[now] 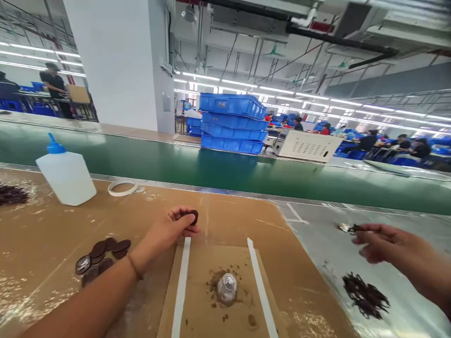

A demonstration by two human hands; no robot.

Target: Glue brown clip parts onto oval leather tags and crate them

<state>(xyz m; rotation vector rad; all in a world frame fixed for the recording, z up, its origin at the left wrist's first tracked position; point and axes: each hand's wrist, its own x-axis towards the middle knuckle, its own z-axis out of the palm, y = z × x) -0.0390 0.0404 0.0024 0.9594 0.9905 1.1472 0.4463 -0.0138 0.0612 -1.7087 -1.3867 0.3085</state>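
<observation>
Pinched in my left hand [179,225] is a dark brown disc [193,217], held above the cardboard-covered table. My right hand [384,241] reaches out over the grey part of the table, its fingertips closed on a small dark piece [353,229]. A small whitish lump [343,227] shows right at that piece; whether they touch I cannot tell. Below my right hand lies a pile of dark strips [365,295]. Between my arms, a shiny rounded knob [227,287] stands on a taped cardboard sheet [197,281] with brown stains around it. More brown discs [98,251] lie beside my left forearm.
A white bottle with a blue cap [66,176] and a tape roll [122,188] stand at the left. Beyond the table runs a green conveyor belt [158,157]. Blue crates [232,123] and a pale perforated box [306,145] sit past it. Several people work in the background.
</observation>
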